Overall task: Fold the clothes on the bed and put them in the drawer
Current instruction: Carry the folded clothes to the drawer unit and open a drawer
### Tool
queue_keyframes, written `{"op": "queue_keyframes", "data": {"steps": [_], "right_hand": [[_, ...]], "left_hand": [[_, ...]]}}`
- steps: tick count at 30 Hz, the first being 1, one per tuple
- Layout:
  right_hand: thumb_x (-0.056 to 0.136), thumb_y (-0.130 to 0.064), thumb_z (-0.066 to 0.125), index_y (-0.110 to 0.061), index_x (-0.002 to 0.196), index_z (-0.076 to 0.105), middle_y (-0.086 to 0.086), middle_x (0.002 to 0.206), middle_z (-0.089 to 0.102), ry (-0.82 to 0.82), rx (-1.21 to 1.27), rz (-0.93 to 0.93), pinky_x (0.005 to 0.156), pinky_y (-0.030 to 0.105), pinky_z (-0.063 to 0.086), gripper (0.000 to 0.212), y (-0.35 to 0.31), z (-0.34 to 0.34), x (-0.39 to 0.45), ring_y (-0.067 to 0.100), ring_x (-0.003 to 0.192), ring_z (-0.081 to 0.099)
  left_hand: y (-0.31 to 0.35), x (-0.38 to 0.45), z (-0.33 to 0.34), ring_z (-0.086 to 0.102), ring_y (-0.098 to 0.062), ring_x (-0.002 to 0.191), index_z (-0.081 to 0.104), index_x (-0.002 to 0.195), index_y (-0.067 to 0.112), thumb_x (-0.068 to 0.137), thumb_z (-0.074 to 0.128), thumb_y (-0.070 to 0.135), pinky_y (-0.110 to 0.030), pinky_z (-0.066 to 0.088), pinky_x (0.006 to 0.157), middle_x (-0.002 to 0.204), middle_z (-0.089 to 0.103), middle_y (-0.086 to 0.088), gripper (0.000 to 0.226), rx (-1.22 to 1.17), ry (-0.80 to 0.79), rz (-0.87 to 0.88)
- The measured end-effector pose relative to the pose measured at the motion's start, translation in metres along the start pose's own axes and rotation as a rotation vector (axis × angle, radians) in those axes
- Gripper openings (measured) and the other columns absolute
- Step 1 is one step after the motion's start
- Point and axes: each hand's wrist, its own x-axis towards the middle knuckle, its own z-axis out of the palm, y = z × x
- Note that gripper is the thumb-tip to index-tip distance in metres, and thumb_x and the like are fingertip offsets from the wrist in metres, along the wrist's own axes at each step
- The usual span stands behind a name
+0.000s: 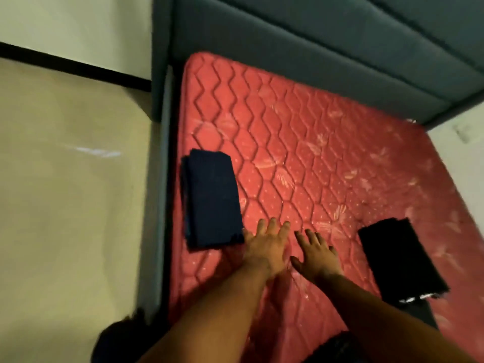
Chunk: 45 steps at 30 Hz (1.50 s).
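Head view: navy folded garment [213,199] lies just beside left hand [264,244].

Head camera, looking steeply down over the bed

You see from a single head-worn wide-angle view, tilted forward and down at the red mattress [301,142]; your forearms enter from the bottom edge close to the lens, the grey headboard [314,48] runs along the top, the floor [65,192] fills the left.

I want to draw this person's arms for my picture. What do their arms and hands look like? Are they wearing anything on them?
Both forearms are bare: no sleeves show. The left hand and right hand have no gloves, and no rings, watch or bracelets can be seen, though the picture is a little blurry.
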Motion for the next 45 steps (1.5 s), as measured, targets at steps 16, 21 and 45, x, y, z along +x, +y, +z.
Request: {"op": "queue_keyframes", "data": {"steps": [16, 21, 45], "right_hand": [[0.087, -0.036, 0.053, -0.023, 0.135, 0.038, 0.006, 0.141, 0.034, 0.186, -0.067, -0.816, 0.103, 0.047, 0.035, 0.052, -0.346, -0.288, -0.126, 0.028, 0.133, 0.031], [0.091, -0.038, 0.051, -0.021, 0.137, 0.037, 0.007, 0.146, 0.031, 0.284, -0.22, -1.134, 0.1, 0.045, 0.036, 0.05, -0.473, -0.317, -0.181, 0.028, 0.134, 0.029], [0.095, -0.042, 0.048, -0.02, 0.148, 0.03, 0.005, 0.158, 0.02, 0.046, -0.6, -1.688, 0.116, 0.034, 0.02, 0.06, -1.033, -0.145, -0.278, 0.022, 0.147, 0.014]], "left_hand": [[-0.203, -0.327, -0.274, 0.029, -0.029, 0.136, 0.021, 0.148, 0.027, 0.091, 0.053, 0.023, -0.053, 0.031, 0.105, 0.149, 0.028, -0.006, 0.066, 0.268, 0.168, -0.706], [-0.263, -0.465, -0.298, 0.035, -0.026, 0.13, 0.018, 0.149, 0.029, 0.092, 0.048, 0.031, -0.048, 0.035, 0.1, 0.147, 0.033, -0.002, 0.065, 0.158, 0.355, -1.011], [-0.653, -0.758, -0.114, 0.014, -0.031, 0.145, 0.015, 0.151, 0.02, 0.097, 0.045, 0.032, -0.049, 0.025, 0.114, 0.159, 0.013, -0.009, 0.064, -0.355, 0.467, -1.582]]}}
